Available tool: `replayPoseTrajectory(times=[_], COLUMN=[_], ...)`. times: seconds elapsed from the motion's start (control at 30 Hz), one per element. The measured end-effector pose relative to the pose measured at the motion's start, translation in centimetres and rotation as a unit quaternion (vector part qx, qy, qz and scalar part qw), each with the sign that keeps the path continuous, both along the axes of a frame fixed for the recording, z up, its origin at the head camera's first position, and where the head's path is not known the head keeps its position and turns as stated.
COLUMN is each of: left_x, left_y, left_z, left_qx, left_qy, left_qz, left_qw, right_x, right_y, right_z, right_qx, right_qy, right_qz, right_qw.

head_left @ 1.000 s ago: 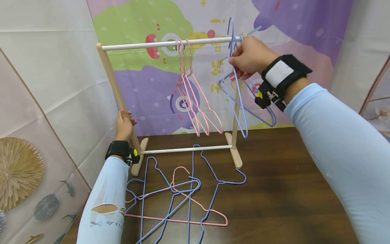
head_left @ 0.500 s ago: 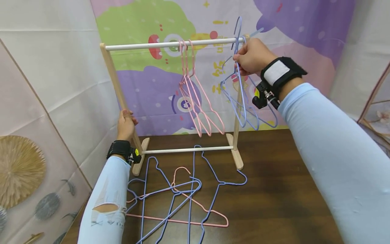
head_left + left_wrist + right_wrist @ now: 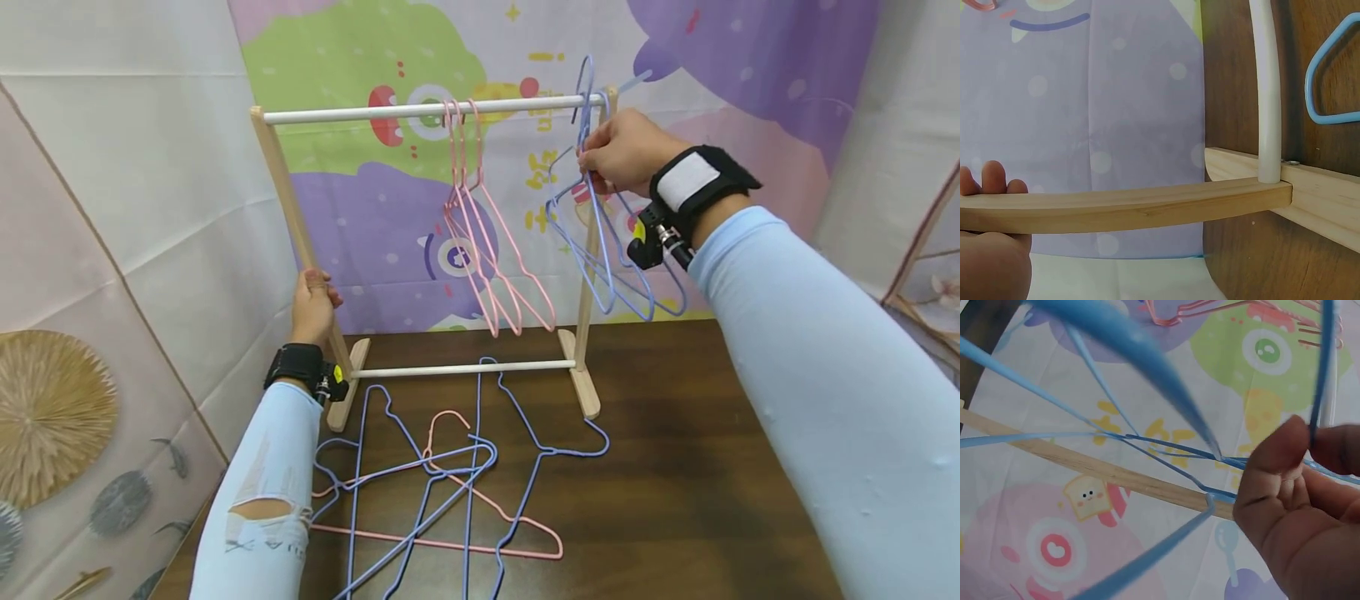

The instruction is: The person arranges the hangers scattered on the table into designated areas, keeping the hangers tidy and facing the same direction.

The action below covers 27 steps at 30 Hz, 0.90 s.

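A wooden clothes rack with a white top rail [image 3: 352,113] stands on the table. My left hand [image 3: 312,308] grips its left post [image 3: 1122,209], fingertips and thumb on opposite sides. At the rail's right end my right hand [image 3: 626,154] pinches a blue clothes hanger [image 3: 602,237] below the hook, and that hook arches over the rail. Other blue hangers [image 3: 682,302] hang close beside it, overlapping it and the right post. Several pink hangers [image 3: 454,162] hang from the middle of the rail.
In front of the rack, blue hangers [image 3: 573,452] and a pink hanger [image 3: 450,544] lie tangled on the brown table [image 3: 690,467]. A lower white crossbar [image 3: 461,369] joins the wooden feet [image 3: 584,387]. A patterned cloth [image 3: 360,233] hangs right behind.
My right hand has come down a little with the blue hanger, whose hook now sits lower over the rail. The left hand keeps its grip on the post.
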State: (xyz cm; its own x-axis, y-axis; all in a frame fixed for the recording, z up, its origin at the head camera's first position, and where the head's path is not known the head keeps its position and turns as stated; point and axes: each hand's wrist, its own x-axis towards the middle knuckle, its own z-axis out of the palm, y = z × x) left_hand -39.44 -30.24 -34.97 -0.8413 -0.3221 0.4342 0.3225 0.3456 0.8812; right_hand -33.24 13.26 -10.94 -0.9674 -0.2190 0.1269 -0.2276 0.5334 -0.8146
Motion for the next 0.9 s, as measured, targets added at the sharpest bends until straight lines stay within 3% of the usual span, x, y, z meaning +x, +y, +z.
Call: replayPoseTrajectory(times=[0.2,0.4,0.63,0.9], left_x=[0.06,0.24,0.20,-0.41], left_y=[-0.22,-0.26,-0.32,-0.57], left_z=[0.04,0.02,-0.02,-0.03], left_qx=[-0.009,-0.011,-0.014,-0.009], left_qy=[-0.005,-0.005,-0.005,-0.005], left_qz=[0.010,0.017,0.017,0.007], left_qw=[0.9999,0.9998,0.9997,0.9999], right_x=[0.11,0.09,-0.07,0.16], right_y=[-0.38,-0.48,-0.23,-0.23], right_z=[0.13,0.07,-0.17,-0.23], right_qx=[0.058,0.047,0.050,0.065], right_qy=[-0.018,-0.016,-0.037,-0.044], right_qz=[0.010,-0.003,0.014,0.000], right_qw=[0.9981,0.9988,0.9980,0.9969])
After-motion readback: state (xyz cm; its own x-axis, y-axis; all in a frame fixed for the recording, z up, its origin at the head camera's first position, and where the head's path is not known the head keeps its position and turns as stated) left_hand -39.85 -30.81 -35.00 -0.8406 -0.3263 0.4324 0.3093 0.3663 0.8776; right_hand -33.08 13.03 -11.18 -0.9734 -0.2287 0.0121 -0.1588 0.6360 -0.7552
